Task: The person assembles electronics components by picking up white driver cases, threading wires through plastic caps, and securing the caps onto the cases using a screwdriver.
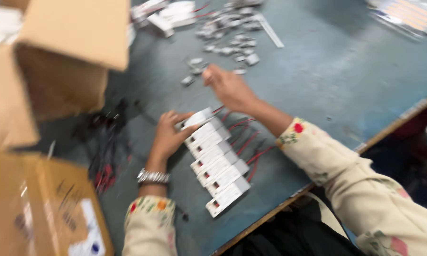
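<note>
We see a blue-grey table with open cardboard boxes at left, a tangle of black and red wires beside them, and small grey parts scattered beyond. Our left hand grips the top white module of a row of 6 white modules. Each long axis runs lower-left to upper-right, red leads trailing right. Our right hand reaches toward the grey parts, fingers loosely curled; blur hides whether it holds anything.
</note>
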